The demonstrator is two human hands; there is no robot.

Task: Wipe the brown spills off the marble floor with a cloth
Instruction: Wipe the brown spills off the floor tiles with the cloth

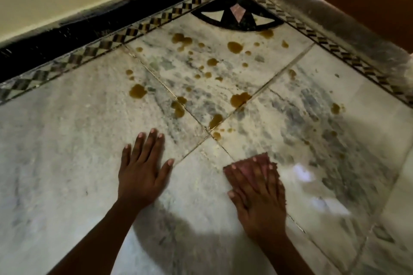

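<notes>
Brown spills (240, 98) dot the white marble floor (67, 152) in several blobs and drops, spread from the tile joints up to the black corner inlay. My right hand (259, 198) lies flat on a small pink cloth (260, 162), pressing it to the floor just below the nearest drops (216, 135). Most of the cloth is hidden under my fingers. My left hand (143, 169) rests flat on bare marble to the left, fingers spread, holding nothing.
A checkered inlay border (125, 35) runs along the floor's far and right edges. Behind it is a black skirting (67, 35) under a cream wall, and a raised grey sill (335, 20) on the right. A black fan-shaped inlay (237, 15) fills the corner.
</notes>
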